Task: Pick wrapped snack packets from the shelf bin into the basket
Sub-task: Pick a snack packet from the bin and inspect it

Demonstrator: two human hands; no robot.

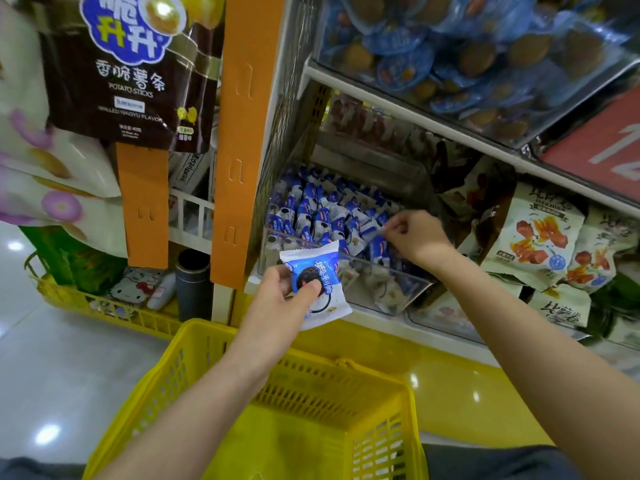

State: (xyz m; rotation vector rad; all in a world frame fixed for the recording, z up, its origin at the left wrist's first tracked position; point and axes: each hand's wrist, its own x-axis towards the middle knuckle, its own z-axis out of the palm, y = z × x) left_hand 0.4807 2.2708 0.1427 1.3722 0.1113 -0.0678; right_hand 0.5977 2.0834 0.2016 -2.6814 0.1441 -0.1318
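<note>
Left grip (277, 301) — snack packet (323, 266) under its thumb

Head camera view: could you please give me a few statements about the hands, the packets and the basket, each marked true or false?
1. The left hand holds a blue-and-white wrapped snack packet. True.
2. The right hand hangs idle beside the basket. False: it reaches into the clear plastic shelf bin and pinches a second packet there.
3. The yellow plastic basket is piled high with packets. False: no packet shows in the part of its inside that is visible.
4. The bin holds many blue-and-white loose packets. True.
</note>
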